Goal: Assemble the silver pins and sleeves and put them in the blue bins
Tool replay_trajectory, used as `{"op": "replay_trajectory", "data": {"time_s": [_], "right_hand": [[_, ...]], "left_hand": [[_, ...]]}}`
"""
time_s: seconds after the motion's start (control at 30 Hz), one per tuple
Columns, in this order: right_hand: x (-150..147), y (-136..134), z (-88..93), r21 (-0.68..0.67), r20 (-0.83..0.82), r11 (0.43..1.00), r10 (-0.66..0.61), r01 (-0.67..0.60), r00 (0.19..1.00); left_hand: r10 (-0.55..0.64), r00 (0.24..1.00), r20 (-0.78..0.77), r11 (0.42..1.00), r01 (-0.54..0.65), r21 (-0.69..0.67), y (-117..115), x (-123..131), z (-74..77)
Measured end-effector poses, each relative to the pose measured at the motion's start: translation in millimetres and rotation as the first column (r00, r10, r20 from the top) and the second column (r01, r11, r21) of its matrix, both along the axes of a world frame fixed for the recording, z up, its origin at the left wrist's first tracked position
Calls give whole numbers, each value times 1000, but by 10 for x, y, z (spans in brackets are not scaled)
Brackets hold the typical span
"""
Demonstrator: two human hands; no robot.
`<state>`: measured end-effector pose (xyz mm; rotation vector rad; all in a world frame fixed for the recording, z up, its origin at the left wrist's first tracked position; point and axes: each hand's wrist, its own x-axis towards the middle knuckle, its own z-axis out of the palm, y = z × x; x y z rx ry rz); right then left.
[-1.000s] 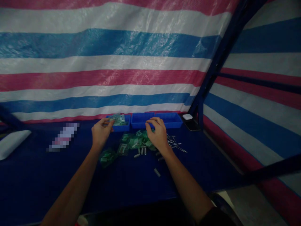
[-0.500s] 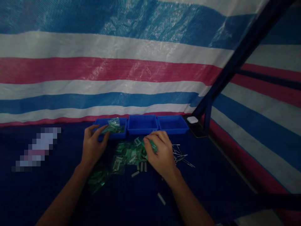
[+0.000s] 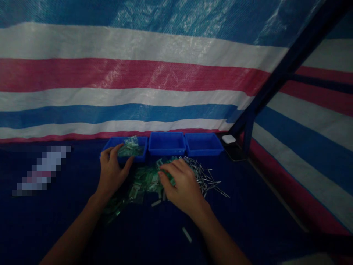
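My left hand is open, thumb and fingers spread at the front left of the left blue tray. Inside that tray lie small clear packets with green contents. My right hand is curled over the middle of the table, thumb and fingers closed on a small green packet that is mostly hidden by the hand. Below and left of it spreads a pile of green packets. Small grey strips lie at the pile's near edge, partly covered by the right hand.
Two more blue trays, a middle one and a right one, stand in the back row. Thin metal rods are heaped right of my right hand. A white case and a dark phone lie at the back right, near a frame post.
My right hand has shifted left over the packet pile, uncovering more of the metal rods. My left hand has moved slightly right along the left tray, its thumb farther from the fingers.
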<state>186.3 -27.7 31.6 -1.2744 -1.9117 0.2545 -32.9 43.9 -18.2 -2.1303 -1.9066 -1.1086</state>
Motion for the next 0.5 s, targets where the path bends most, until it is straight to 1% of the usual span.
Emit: {"op": "replay_trajectory", "data": {"time_s": [0.07,0.13,0.2,0.3,0.37,0.43,0.47,0.5], "right_hand": [[15,-14,10,-23,4,1000,18,-18,1000],[31,-35,33,-32,-12,999,42,-42,999],[31,-59,55,-33,-48,997,67,-68,997],[14,-80,61,-30,-99,995,91,-94,991],[50,-56,43,-15,-112,995,95,-97,989],[195,23,18,27,-140,999,43,-40,989],[322,86,7,48,-170,998,-25,34,985],[486,163,-1,61,-209,986,-137,153,968]], "left_hand": [[-25,999,-21,999,24,-25,29,-33,-10],[-66,993,-94,996,60,-65,55,-72,-16],[-88,981,-170,991,69,-113,74,-102,-14],[-62,972,-228,988,28,-152,88,-105,0],[-17,970,-242,992,-14,-125,85,-79,9],[35,969,-244,996,-55,-76,61,-44,22],[56,968,-245,996,-71,-55,38,-29,33],[70,966,-248,996,-82,-38,7,-17,50]]}}
